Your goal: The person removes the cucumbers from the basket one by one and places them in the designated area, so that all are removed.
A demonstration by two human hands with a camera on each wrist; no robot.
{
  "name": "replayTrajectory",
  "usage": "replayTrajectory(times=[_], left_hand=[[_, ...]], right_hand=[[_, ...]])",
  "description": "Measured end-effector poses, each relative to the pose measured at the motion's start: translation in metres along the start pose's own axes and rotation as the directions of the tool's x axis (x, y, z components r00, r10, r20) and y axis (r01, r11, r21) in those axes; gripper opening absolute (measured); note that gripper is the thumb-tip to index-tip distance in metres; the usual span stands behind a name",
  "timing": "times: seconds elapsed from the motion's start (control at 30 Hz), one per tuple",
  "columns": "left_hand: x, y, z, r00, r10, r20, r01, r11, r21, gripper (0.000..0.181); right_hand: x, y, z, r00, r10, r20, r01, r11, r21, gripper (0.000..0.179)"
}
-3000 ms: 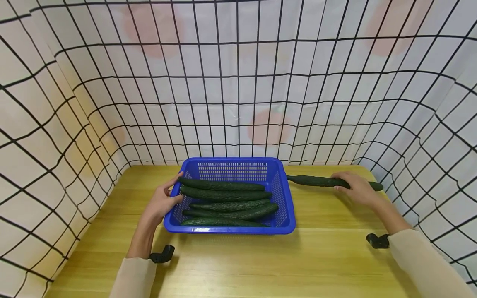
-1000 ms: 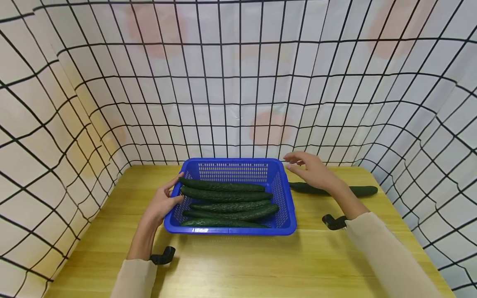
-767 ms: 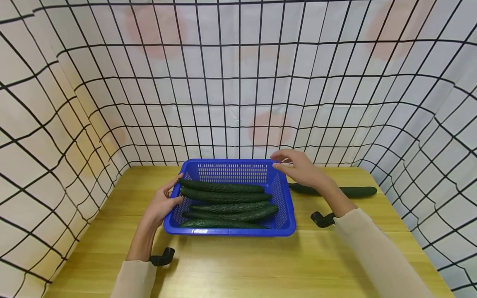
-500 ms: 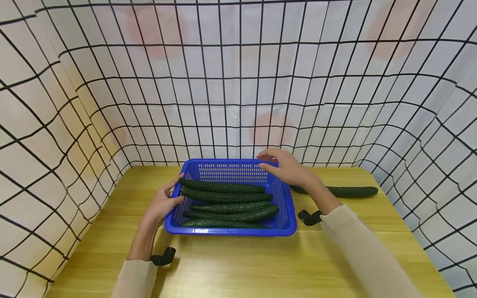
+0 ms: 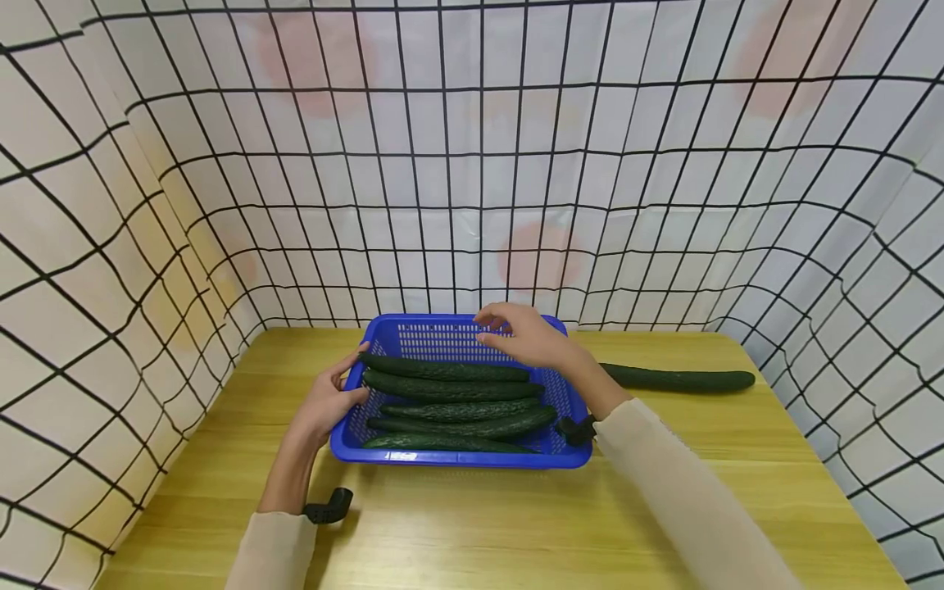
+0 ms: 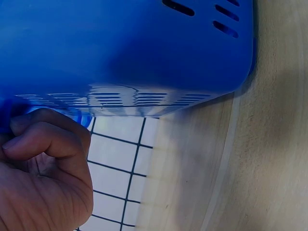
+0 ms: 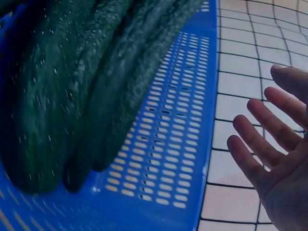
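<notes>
Plainly, the fingers of the right hand (image 5: 525,334) are hanging parted, holding nothing, above the far side of the blue basket (image 5: 460,460); below and nearward, cucumbers (image 5: 460,411) are lying inside, long axes running left-to-right, while the left hand (image 5: 329,401) is gripping the basket's left rim.

Green cucumbers (image 5: 453,388) in blue basket (image 5: 460,460), lone cucumber (image 5: 678,381) outside

We curl our left hand (image 5: 324,404) in a grip while our right hand (image 5: 524,336) hovers, fingers (image 7: 248,158) loosely bent and apart, its forearm (image 5: 667,483) slanting inward.
</notes>
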State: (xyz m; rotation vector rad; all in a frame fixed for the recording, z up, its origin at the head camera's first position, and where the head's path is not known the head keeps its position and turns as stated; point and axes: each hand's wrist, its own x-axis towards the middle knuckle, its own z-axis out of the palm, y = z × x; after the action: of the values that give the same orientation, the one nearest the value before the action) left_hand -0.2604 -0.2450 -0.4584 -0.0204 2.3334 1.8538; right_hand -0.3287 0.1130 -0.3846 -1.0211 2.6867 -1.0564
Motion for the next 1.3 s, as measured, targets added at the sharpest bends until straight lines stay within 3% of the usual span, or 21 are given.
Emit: replayTrajectory(times=[0.37,0.77,1.1,1.3], left_hand=[[0.001,-0.002,0.006,1.0,-0.009,-0.021,0.009,1.0,-0.003,0.085],[0.0,0.0,0.007,1.0,0.011,-0.004,-0.011,1.0,0.012,0.085],[-0.001,0.001,0.004,1.0,0.018,0.0,-0.018,1.0,0.002,0.086],[-0.002,0.003,0.001,1.0,0.017,0.007,-0.017,1.0,-0.018,0.085]], right_hand=[[0.012,0.011,0.028,0.993,0.044,0.109,-0.032,0.993,-0.111,0.046],[0.017,0.019,0.051,0.965,0.077,0.253,-0.034,0.985,-0.169,0.052],[0.014,0.029,0.06,0.916,0.188,0.354,-0.113,0.969,-0.222,0.063],[0.02,0.033,0.061,0.922,0.18,0.344,-0.101,0.967,-0.235,0.065]])
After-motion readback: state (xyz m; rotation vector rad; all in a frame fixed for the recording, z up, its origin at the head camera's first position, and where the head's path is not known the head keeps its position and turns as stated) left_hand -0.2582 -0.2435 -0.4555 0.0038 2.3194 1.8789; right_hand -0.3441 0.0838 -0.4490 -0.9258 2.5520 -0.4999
